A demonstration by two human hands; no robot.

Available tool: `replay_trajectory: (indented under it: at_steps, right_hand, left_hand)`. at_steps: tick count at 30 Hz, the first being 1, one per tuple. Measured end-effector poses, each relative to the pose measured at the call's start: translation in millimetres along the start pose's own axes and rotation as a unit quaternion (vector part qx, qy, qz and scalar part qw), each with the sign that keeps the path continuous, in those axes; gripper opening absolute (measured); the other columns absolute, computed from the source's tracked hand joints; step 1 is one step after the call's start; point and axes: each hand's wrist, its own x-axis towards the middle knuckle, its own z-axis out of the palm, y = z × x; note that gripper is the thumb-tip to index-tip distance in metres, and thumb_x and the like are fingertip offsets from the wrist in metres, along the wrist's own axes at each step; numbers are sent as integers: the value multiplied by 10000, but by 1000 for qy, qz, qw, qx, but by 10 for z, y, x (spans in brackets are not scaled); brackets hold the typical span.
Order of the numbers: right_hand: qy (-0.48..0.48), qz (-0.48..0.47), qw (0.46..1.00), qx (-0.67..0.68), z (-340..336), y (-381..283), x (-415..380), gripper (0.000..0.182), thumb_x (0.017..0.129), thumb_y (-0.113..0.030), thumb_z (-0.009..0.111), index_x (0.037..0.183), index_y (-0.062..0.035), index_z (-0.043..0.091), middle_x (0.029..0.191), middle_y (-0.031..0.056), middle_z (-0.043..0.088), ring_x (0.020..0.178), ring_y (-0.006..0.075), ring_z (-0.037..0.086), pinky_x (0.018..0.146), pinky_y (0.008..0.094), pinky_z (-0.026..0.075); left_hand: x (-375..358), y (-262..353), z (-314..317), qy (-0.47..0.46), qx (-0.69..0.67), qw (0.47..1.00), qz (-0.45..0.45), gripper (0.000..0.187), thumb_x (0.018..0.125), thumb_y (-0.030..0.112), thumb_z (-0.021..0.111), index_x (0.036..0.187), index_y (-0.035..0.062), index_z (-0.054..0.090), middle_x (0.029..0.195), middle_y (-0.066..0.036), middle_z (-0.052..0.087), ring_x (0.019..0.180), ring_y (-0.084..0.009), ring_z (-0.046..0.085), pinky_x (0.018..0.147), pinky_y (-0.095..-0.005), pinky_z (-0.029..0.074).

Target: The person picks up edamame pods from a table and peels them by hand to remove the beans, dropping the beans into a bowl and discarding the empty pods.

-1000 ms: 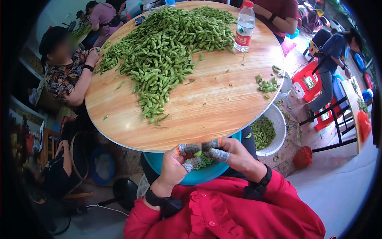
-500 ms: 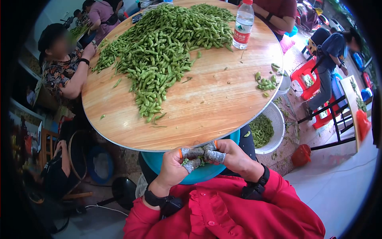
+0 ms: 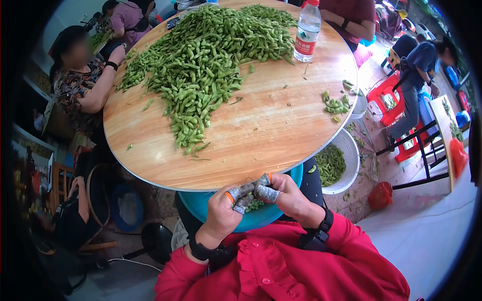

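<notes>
Close to the near table edge, my left hand (image 3: 226, 208) and my right hand (image 3: 288, 196) meet over a teal basin (image 3: 193, 203). Grey knitted covers with orange bands wrap their fingertips. Both hands are closed in a pinch, fingertips close together; whatever lies between them is hidden. Below the fingers, some green beans (image 3: 255, 204) show in the basin. A big heap of green soybean pods (image 3: 201, 65) spreads over the far and left part of the round wooden table (image 3: 261, 135).
A water bottle (image 3: 307, 32) stands by the heap. Several loose pods (image 3: 336, 104) lie near the right edge. On the floor, a white basket (image 3: 353, 163) holds pods or husks. Another person (image 3: 83, 90) sits at the left; red stools (image 3: 386, 98) stand to the right.
My hands have shifted slightly and the right fingers have tilted upward. A small pod on the table's left part is gone. The person at the left has raised a hand.
</notes>
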Motion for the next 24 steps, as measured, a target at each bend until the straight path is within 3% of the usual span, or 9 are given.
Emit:
replay_trajectory:
  at_steps: [5,9,11,14,17,20,24]
  right_hand:
    - [1,-90,996,-20,45,138,13,137,841,-116,549,910,1,559,802,-46,549,731,36,457,649,211,401]
    - [12,-104,988,-117,89,25,5,104,811,-75,564,868,11,564,750,23,566,693,71,477,609,243,412]
    - [15,-116,967,-228,91,-61,5,74,772,-39,581,816,17,561,709,85,570,656,130,522,579,277,419]
    - [32,-207,890,-405,57,71,36,80,677,8,594,732,22,537,675,168,523,636,302,540,549,350,416]
    - [12,-193,862,-469,93,-31,-40,104,618,15,589,694,21,518,676,187,504,650,391,504,545,401,403]
    - [28,-183,872,-453,13,40,-92,95,631,10,589,698,28,524,673,182,505,625,365,516,534,391,406]
    - [66,-120,925,-354,5,47,-127,77,705,-24,598,731,28,548,661,181,530,581,313,529,521,345,415]
  left_hand:
    - [6,48,71,43,-303,937,-170,127,754,-8,605,880,-24,600,778,-48,621,681,-111,578,618,-223,462]
    - [17,-26,22,13,-448,848,-283,115,758,-19,599,873,-21,590,770,-43,613,651,-74,550,583,-190,442]
    - [24,-6,-2,0,-405,870,-280,117,760,-33,583,876,-24,578,756,-34,603,644,-67,540,577,-184,434]
    - [-52,-92,40,-17,-322,914,-246,129,754,-56,547,878,-23,561,746,-24,587,638,-57,526,568,-184,429]
    - [-67,-52,22,-43,-272,932,-236,150,738,-77,497,866,-13,545,749,-17,570,662,-50,522,579,-192,432]
    - [-120,-57,90,-58,-230,954,-185,173,737,-81,493,886,-9,542,751,-13,567,664,-51,521,577,-195,430]
    - [-112,-133,159,-64,-400,868,-289,253,722,-33,584,965,-3,521,712,8,556,660,-41,520,594,-198,438]
